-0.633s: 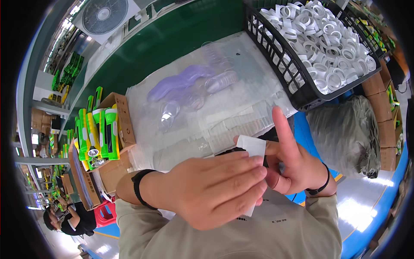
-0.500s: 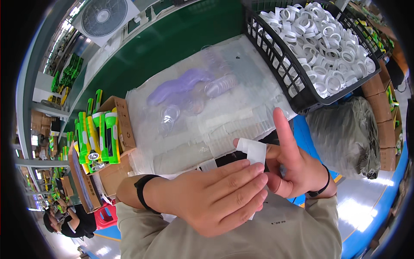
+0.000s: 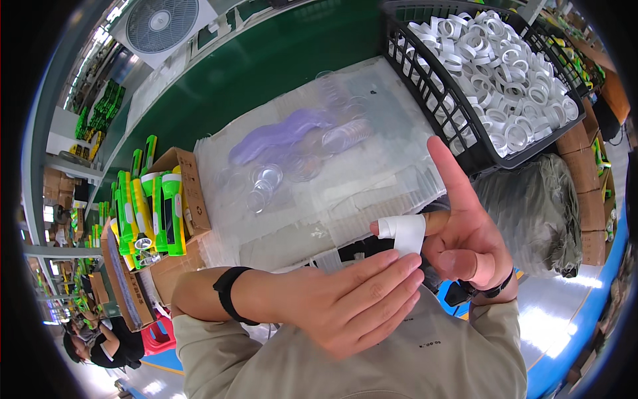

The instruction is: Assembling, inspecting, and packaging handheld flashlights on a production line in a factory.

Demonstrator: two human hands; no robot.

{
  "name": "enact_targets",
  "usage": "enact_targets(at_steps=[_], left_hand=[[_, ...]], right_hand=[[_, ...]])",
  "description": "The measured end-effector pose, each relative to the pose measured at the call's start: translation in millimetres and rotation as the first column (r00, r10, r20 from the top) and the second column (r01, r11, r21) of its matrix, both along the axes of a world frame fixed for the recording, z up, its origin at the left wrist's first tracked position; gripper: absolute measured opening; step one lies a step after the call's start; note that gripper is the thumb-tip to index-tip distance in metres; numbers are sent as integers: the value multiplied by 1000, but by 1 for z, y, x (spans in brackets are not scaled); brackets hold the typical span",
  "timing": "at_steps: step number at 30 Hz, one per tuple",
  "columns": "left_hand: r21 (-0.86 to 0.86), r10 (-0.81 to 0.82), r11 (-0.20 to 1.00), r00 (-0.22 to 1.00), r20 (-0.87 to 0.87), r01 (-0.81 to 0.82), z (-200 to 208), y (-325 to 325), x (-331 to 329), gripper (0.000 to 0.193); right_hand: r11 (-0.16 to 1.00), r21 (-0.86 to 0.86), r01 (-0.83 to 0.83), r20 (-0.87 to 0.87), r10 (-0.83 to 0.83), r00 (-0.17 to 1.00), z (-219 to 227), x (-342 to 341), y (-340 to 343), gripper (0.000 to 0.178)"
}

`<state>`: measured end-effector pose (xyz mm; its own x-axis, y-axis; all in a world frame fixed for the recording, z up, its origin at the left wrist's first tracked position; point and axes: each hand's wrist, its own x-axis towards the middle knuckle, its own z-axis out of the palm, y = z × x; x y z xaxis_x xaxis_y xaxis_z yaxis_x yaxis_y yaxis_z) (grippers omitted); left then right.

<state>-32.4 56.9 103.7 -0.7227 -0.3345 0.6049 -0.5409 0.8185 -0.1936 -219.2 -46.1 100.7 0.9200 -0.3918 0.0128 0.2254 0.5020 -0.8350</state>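
Note:
A white strip (image 3: 407, 236) is wrapped round one finger of my right hand (image 3: 465, 239), whose fingertip pokes out at the left end of the wrap. The right index finger points up, apart from the others, and the thumb is bent. From the wrap the strip runs down to my left hand (image 3: 352, 299), which comes across from the left with its fingers pressed together over the strip's lower end. The left thumb is hidden behind those fingers. Whether the strip is paper, tape or cloth cannot be told.
A black plastic basket (image 3: 444, 105) full of white rings (image 3: 515, 86) stands at the far right. Clear discs (image 3: 345, 135) and a purple see-through piece (image 3: 282, 135) lie on a plastic-covered board (image 3: 372, 176). Green-yellow flashlights (image 3: 174, 213) fill a carton at left; a grey bag (image 3: 531, 213) sits right.
Both hands have shifted slightly right. My right hand has turned a little, and more of the wrapped strip shows between the hands.

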Motion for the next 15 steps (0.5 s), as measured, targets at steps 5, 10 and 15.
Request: enact_targets(at_steps=[5, 10, 15], left_hand=[[-43, 101, 994, 995, -19, -102, -15, -1, -7, 14], [-72, 190, 979, 981, -35, -193, -31, -7, 0, 13], [-169, 287, 949, 951, 118, -266, -32, -11, 1, 15]], right_hand=[[993, 85, 83, 46, -87, 995, 2, 11, 7, 104], [990, 9, 144, 31, -144, 989, 1, 11, 8, 106], [991, -63, 122, -45, -125, 991, 2, 8, 6, 106]])
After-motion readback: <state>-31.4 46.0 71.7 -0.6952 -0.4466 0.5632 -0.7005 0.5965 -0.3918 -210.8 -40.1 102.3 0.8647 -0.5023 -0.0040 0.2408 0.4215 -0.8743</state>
